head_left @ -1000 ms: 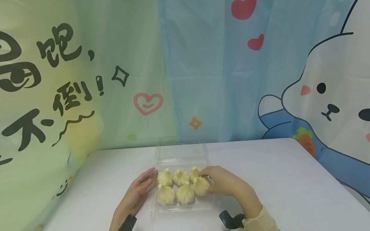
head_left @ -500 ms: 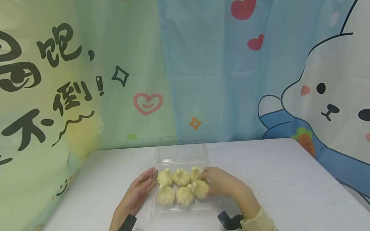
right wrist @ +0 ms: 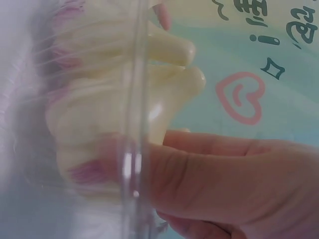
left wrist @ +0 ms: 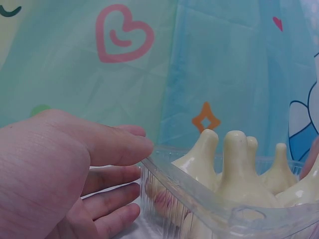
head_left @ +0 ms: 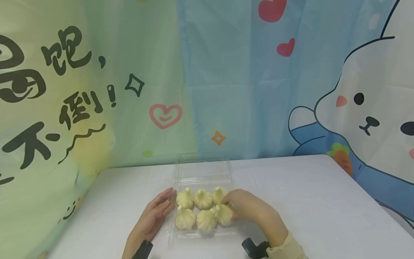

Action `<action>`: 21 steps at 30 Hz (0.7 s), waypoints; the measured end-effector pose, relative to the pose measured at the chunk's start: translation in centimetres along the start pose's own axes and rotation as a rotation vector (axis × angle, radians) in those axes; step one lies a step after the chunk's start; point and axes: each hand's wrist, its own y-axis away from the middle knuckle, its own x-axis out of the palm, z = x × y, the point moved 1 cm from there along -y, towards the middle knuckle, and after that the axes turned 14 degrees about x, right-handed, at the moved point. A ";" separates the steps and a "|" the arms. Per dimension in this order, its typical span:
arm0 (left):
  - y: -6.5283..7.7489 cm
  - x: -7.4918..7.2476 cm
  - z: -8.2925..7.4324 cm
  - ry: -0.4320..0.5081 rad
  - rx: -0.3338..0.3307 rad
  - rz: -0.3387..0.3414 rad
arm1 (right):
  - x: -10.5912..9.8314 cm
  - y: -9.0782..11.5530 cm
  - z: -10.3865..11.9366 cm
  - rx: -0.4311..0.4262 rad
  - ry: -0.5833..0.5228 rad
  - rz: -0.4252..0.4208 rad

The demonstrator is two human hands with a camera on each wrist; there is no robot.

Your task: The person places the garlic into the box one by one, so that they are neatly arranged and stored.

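A clear plastic box [head_left: 191,234] holds several pale yellow garlic bulbs [head_left: 185,218] in two rows, stems up. My right hand [head_left: 250,208] reaches over the box's right side and grips the front-right garlic bulb [head_left: 223,216] between thumb and fingers. In the right wrist view the thumb [right wrist: 189,172] lies against that bulb [right wrist: 107,124], partly seen through the clear wall. My left hand [head_left: 156,213] steadies the box's left side with fingers nearly straight. The left wrist view shows its thumb [left wrist: 122,144] touching the box rim [left wrist: 199,191], the other fingers beside the wall.
The box's transparent lid [head_left: 203,171] stands folded back behind it. Everything sits on a white table [head_left: 317,201], with a printed curtain [head_left: 220,79] hanging behind. Dark camera mounts [head_left: 255,248] are worn at both wrists.
My right hand has shifted slightly down and left, and the front-right garlic bulb has moved lower, in line with the front row. The left hand has stayed put.
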 end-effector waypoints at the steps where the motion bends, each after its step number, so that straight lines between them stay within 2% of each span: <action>1: 0.0 0.0 0.0 0.000 -0.001 0.000 | 0.0 0.0 0.0 0.000 -0.001 -0.001; 10: 0.0 0.1 0.0 -0.012 0.014 -0.006 | 0.1 0.0 -0.1 -0.081 0.104 -0.043; 21: 0.1 0.0 0.0 -0.001 0.018 -0.003 | -0.1 0.4 0.1 -0.050 0.086 -0.030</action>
